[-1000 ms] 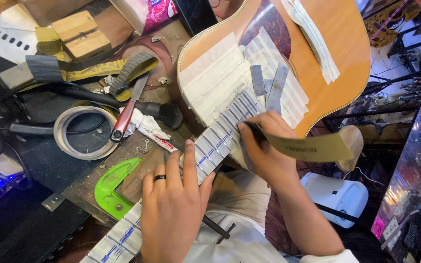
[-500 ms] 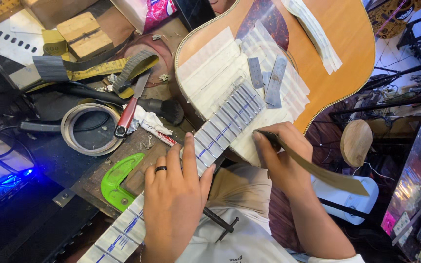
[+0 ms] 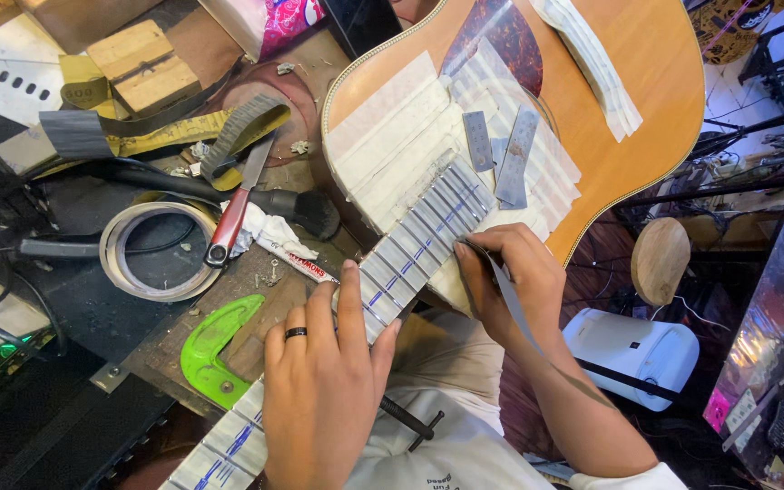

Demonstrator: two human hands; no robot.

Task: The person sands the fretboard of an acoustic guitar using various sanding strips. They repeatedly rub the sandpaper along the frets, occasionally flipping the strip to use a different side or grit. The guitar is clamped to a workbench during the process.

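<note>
Our left hand [image 3: 324, 390] lies flat and open on the taped guitar neck [image 3: 392, 272]. Our right hand [image 3: 505, 277] grips a thin strip [image 3: 514, 308].

Orange-brown guitar [image 3: 655, 100], blue-marked white-taped fretboard [image 3: 415, 249], lime-green template [image 3: 215, 349]

At the top of my table lies a pink and white printed packet [image 3: 274, 20], partly cut off by the edge. Near my left hand [image 3: 324, 399] a small white tube with a red label [image 3: 310, 268] lies slantwise.
</note>
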